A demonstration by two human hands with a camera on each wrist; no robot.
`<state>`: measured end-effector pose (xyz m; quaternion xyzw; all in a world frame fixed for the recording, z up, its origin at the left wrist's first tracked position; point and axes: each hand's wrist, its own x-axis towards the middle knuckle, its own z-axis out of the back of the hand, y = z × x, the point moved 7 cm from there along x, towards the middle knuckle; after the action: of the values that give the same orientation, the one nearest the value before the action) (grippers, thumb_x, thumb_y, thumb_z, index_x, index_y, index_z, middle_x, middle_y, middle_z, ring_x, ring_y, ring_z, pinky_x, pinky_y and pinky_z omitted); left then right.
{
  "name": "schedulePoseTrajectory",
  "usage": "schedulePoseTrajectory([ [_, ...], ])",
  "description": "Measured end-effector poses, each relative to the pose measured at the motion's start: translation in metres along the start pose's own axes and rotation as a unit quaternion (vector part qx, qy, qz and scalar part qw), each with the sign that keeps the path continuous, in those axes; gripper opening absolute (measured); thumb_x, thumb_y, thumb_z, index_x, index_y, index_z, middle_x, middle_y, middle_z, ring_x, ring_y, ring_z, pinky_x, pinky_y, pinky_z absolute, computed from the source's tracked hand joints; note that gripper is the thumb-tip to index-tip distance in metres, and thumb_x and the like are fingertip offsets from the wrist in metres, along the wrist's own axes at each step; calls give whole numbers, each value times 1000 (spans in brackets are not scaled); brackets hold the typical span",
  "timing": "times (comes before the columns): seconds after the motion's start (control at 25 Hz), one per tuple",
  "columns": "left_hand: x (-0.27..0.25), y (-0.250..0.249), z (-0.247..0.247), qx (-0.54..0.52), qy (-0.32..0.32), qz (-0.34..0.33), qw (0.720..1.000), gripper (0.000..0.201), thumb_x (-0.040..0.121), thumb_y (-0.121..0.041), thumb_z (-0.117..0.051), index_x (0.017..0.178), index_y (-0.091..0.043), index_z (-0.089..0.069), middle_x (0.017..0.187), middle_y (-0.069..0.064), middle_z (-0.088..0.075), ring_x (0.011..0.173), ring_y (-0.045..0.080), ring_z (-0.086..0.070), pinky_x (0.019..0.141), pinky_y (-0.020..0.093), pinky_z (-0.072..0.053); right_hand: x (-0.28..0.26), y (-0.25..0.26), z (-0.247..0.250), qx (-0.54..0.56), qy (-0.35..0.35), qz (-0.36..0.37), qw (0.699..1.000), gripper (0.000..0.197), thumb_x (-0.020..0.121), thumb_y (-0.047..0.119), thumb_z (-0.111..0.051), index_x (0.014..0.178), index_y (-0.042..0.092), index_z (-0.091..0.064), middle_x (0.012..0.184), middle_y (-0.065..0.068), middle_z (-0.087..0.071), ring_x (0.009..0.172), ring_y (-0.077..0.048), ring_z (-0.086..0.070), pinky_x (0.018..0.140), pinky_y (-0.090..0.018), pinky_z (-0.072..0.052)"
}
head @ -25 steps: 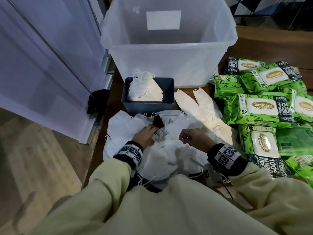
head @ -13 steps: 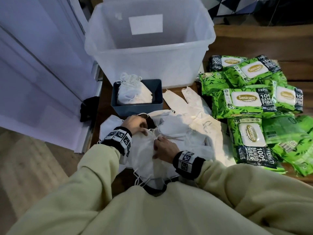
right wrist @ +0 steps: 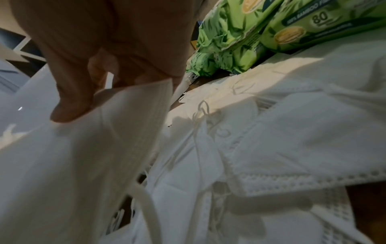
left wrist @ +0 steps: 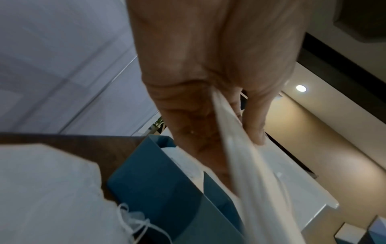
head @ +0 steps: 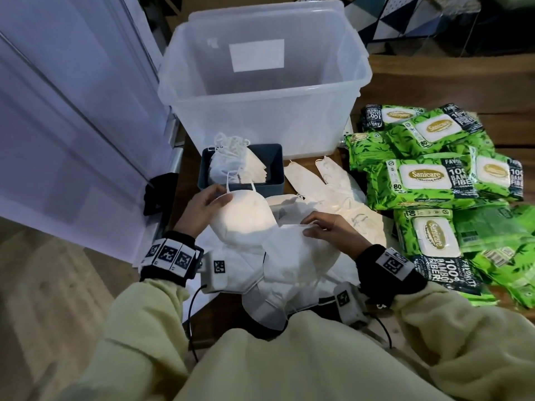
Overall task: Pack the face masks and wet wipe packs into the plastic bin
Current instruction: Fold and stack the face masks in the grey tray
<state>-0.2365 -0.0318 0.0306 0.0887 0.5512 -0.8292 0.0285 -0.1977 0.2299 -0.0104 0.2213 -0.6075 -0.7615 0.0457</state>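
The left hand pinches the top edge of a white face mask, thumb on one side and fingers on the other, as the left wrist view shows plainly. That mask is lifted, its ear loop standing up over the near rim of the small blue tray. The right hand pinches the upper edge of a second mask that rests on the loose heap of masks in front of the person's body.

What the coming move turns on, I judge, is this: the blue tray, already holding a bundle of folded masks, lies just ahead of the left hand, nearer to it than to the right. The lifted mask's long axis runs roughly from the left hand back toward the person. The clear plastic bin stands directly beyond the tray, open-topped, with nothing visible inside, so packing has hardly begun.

Further right, two flat masks lie on the dark wooden table, and the green wet wipe packs are stacked in an overlapping pile well apart from the left hand, closer to the right. A pale panelled wall borders the table's left edge, with light wood flooring below
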Motion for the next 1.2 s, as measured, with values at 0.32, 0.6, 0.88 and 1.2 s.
schedulePoseTrajectory([
  [0.32,-15,-18,-36,-30,88,-12,996,19,82,-4,-68,74,-21,-70,69,-19,-69,71,-8,-59,71,8,-43,2,40,-18,-28,75,64,995,21,77,-1,-70,77,19,-66,85,3,-72,82,-4,-60,81,-16,-45],
  [0.6,-19,-2,-20,-288,-31,53,956,54,81,-35,-68,125,-16,-44,110,3,-63,92,15,-65,76,24,-53,4,38,-4,137,-87,22,986,18,77,-9,-66,94,-3,-68,65,12,-70,63,2,-62,67,-10,-48],
  [0.88,-55,10,-46,-288,-57,78,953,24,93,0,-48,93,-15,-66,87,0,-70,86,15,-63,79,26,-52,1,36,-23,110,-77,41,990,19,78,-2,-69,80,17,-69,74,12,-71,69,-5,-62,73,-16,-47],
  [1.2,-56,-4,-49,147,-9,-33,989,23,93,-24,-55,100,-4,-66,76,-3,-60,73,2,-55,64,17,-35,-17,59,-10,-103,41,55,992,21,72,1,-75,73,19,-65,74,2,-66,68,-2,-57,70,-17,-45],
])
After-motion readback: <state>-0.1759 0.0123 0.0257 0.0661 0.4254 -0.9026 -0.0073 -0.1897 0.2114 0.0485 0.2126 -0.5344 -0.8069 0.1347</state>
